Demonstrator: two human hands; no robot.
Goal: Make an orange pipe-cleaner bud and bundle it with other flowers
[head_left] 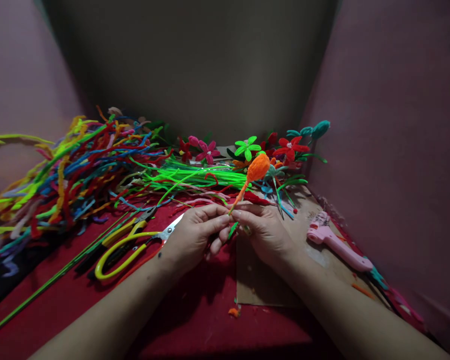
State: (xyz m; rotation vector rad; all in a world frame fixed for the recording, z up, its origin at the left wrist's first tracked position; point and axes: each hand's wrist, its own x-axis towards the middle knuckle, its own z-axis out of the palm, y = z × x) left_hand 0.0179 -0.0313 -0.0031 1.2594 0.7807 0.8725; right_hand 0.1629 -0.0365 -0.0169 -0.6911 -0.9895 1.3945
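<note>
An orange pipe-cleaner flower bud tilts up and to the right above my two hands, on an orange-wrapped stem that turns green low down. My left hand pinches the lower stem between thumb and forefinger. From the other side my right hand grips the same stem, its fingertips meeting those of the left. A short green end shows below the fingers. Yellow-handled scissors lie beside my left wrist, their blades partly behind that hand.
A heap of coloured pipe cleaners fills the left. Green pipe cleaners lie behind my hands, near finished flowers. Pliers rest by the scissors. A pink glue gun lies at right, on cardboard over red cloth.
</note>
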